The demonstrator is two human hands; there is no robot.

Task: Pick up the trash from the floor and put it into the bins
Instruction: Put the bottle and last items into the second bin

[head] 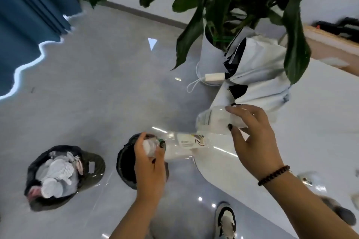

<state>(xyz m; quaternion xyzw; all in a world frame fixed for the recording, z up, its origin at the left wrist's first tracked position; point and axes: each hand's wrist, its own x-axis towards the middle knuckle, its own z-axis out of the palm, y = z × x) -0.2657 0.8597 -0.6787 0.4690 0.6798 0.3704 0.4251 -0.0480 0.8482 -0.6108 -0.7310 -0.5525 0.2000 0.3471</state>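
My left hand (150,161) grips a clear plastic bottle (182,145) by its neck end, directly above the black bin (124,163). The bottle lies sideways, its label facing up. My right hand (252,134), with a bead bracelet on the wrist, holds a second clear plastic bottle (215,120) higher and to the right, in front of the umbrella. A second bin (91,169) lined with a dark bag stands at the left, filled with crumpled white paper and tissue.
A potted plant in a white pot (210,54) stands ahead, with a folded white-and-black umbrella (258,75) leaning on it. Blue curtain (25,25) at far left. More clear plastic litter (312,182) lies on the floor at right. My shoe (226,219) is at the bottom.
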